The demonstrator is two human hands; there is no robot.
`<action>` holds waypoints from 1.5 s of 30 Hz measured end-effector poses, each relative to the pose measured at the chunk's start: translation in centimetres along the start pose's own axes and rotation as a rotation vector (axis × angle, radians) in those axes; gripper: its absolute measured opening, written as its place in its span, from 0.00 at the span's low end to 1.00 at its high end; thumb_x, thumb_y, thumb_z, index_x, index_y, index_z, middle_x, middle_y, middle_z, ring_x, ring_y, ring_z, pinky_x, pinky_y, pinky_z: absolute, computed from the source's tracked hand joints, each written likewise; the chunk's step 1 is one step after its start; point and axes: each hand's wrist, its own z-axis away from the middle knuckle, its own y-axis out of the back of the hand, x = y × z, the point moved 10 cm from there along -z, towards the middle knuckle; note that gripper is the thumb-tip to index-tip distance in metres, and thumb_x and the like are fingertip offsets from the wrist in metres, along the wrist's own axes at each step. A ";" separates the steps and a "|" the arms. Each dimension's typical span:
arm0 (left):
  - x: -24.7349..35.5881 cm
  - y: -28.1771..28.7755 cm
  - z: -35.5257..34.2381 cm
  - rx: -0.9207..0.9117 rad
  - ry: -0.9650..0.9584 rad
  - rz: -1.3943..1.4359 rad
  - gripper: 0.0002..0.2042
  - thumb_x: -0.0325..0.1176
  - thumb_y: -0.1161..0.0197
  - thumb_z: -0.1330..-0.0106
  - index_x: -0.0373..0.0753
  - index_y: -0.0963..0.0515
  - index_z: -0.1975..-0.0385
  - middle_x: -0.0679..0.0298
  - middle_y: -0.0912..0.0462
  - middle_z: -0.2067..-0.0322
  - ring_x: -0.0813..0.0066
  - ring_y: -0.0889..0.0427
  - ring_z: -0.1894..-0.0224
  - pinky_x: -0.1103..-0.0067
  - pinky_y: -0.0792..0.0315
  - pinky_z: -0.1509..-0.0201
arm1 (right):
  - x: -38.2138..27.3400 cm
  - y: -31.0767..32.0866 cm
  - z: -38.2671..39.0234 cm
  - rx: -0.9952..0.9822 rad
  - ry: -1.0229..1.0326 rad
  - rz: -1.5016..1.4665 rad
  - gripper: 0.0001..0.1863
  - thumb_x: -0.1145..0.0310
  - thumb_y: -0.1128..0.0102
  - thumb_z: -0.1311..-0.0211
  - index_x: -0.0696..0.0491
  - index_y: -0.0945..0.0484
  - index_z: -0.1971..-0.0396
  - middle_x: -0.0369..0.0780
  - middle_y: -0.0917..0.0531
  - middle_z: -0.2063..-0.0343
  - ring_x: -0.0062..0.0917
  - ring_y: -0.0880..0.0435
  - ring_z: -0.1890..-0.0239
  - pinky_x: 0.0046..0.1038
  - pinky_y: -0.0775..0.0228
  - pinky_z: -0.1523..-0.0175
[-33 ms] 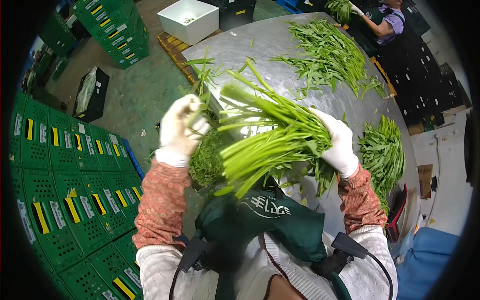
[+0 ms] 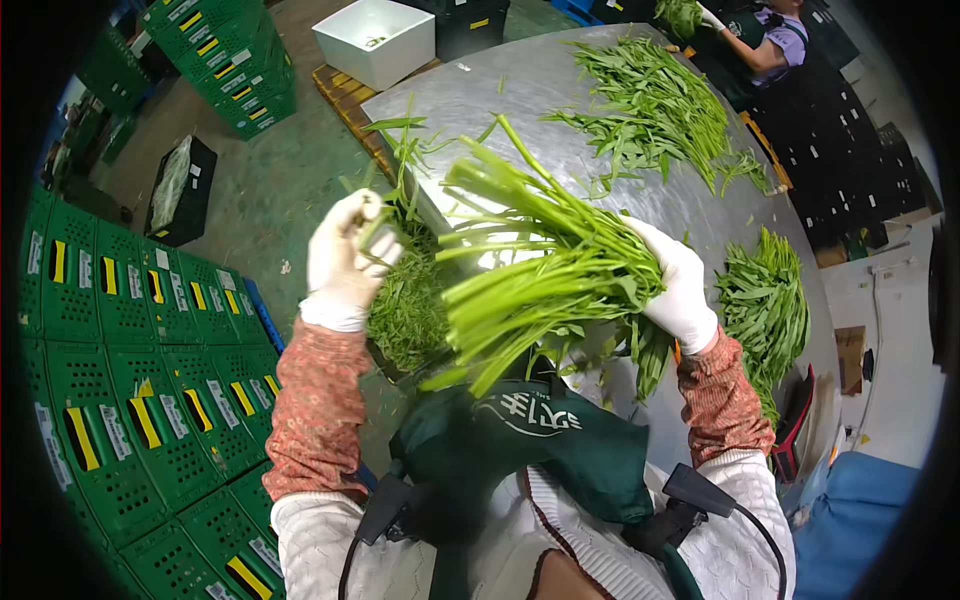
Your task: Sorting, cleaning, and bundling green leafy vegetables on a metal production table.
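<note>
The right hand (image 2: 675, 288) grasps the bunch (image 2: 565, 262) over the worktop (image 2: 530, 78), ideally gently; beyond its edge, the left hand (image 2: 345, 258) apparently pinches a scrap (image 2: 376, 225).

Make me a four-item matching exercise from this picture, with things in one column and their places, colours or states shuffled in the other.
Things
1. Bunch of leafy green stems
2. White box
3. Left hand
4. Forearm covers

Descriptions
A. Patterned in orange-red
B. White-gloved, to the left of the bunch and apart from it
C. Held in the right hand
D. Beyond the far left part of the metal table

Right pairs: 1-C, 2-D, 3-B, 4-A
</note>
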 end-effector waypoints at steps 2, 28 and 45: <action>1.3 3.2 0.8 0.276 -0.047 -0.141 0.10 0.34 0.55 0.30 0.39 0.30 0.71 0.72 0.39 0.87 0.84 0.46 0.90 0.85 0.50 0.87 | 2.4 -1.0 0.3 -0.052 -0.179 -0.249 0.31 0.65 0.29 0.55 0.52 0.27 0.48 0.42 0.17 0.57 0.29 0.17 0.58 0.25 0.29 0.51; -4.6 -6.1 -1.2 -0.484 0.056 -0.973 0.14 0.30 0.44 0.35 0.32 0.25 0.51 0.58 0.21 0.52 0.73 0.23 0.52 0.76 0.30 0.45 | 0.1 -2.5 -0.4 -0.226 -0.228 -0.690 0.31 0.73 0.30 0.55 0.63 0.29 0.47 0.42 0.18 0.55 0.20 0.21 0.54 0.23 0.32 0.46; -2.0 -5.8 -1.5 -0.171 -0.260 -1.183 0.09 0.25 0.40 0.44 0.32 0.24 0.63 0.57 0.18 0.68 0.73 0.18 0.66 0.79 0.25 0.63 | 0.5 -2.4 -0.7 -0.223 -0.161 -0.489 0.29 0.71 0.30 0.56 0.61 0.26 0.49 0.44 0.18 0.57 0.23 0.19 0.55 0.24 0.30 0.48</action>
